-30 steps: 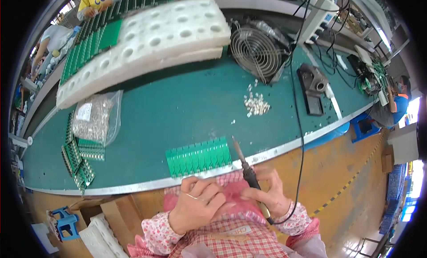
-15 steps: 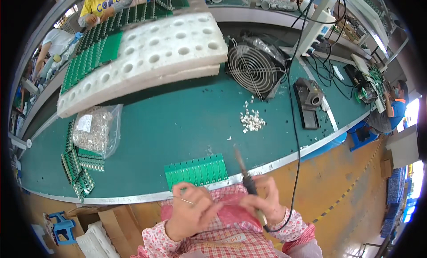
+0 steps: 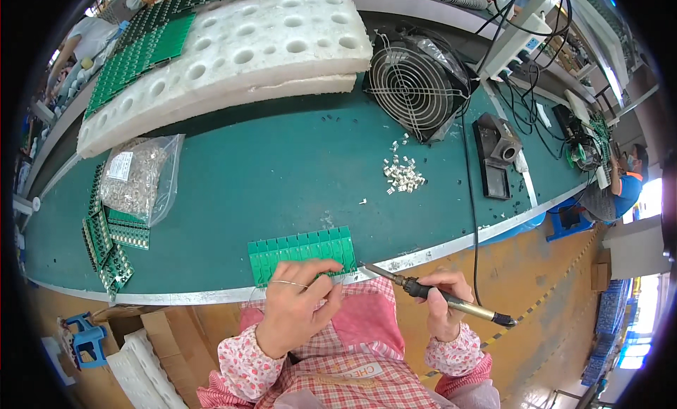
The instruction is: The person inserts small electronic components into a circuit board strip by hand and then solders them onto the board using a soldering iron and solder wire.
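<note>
My right hand (image 3: pixel 446 300) is closed round the handle of a soldering iron (image 3: pixel 462 304). The iron lies nearly level, its tip pointing left, close to the right end of a green circuit board panel (image 3: pixel 303 245). That panel rests at the near edge of the bench. Over its near side my left hand (image 3: pixel 300 303) is closed in a pinch, with a thin silvery solder wire (image 3: pixel 289 283) running across the fingers. The hand hides part of the panel, and whether the iron tip touches it I cannot tell.
Small white-metal parts (image 3: pixel 403 175) lie piled on the green bench (image 3: pixel 233 190). Behind stand a fan (image 3: pixel 412 88) and a white foam block (image 3: pixel 233 70). An iron stand (image 3: pixel 497 155) is at right; a bag of parts (image 3: pixel 137 180) and several boards (image 3: pixel 106 250) at left.
The iron has swung from pointing away to pointing left, its tip now near the panel's right end. My left hand has come up over the panel's near edge. The whole view has shifted slightly.
</note>
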Demonstrator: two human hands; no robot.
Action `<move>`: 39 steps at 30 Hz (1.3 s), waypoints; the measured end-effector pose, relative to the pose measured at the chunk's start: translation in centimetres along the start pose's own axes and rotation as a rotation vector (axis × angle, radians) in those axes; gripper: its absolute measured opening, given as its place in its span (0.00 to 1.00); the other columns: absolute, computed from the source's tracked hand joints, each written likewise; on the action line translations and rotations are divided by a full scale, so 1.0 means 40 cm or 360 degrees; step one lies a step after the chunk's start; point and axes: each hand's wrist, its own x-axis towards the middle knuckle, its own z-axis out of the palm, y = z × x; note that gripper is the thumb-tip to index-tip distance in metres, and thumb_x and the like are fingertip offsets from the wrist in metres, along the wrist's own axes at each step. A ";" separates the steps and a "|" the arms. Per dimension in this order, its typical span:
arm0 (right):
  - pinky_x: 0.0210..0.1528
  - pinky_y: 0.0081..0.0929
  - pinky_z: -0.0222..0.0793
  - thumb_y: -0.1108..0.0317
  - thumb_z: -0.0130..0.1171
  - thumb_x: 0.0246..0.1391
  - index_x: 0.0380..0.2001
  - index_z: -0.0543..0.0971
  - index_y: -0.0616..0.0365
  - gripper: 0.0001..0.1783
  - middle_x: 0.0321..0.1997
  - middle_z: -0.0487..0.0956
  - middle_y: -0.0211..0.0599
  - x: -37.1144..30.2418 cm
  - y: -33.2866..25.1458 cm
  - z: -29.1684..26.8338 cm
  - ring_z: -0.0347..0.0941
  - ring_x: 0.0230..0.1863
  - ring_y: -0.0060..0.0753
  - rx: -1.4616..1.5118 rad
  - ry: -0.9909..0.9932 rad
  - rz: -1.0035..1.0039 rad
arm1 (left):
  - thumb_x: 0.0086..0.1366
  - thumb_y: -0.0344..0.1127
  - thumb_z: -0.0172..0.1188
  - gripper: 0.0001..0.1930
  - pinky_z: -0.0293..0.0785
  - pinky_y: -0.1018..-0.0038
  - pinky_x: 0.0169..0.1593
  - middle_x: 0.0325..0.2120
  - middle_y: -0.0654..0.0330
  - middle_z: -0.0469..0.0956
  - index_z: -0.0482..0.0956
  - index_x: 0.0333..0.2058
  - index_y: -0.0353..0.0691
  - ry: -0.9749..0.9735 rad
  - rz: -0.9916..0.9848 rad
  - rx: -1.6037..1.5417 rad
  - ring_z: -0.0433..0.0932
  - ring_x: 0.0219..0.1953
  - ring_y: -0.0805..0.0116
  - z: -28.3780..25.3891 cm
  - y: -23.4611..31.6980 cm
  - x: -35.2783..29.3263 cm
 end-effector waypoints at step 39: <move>0.24 0.18 0.64 0.66 0.49 0.58 0.35 0.68 0.63 0.10 0.25 0.70 0.37 0.013 -0.036 0.035 0.66 0.20 0.21 0.0226 0.0405 0.0268 | 0.48 0.26 0.64 0.07 0.65 0.68 0.39 0.38 0.64 0.80 0.72 0.23 0.41 -0.0043 -0.0010 0.0015 0.74 0.31 0.65 -0.009 -0.007 0.001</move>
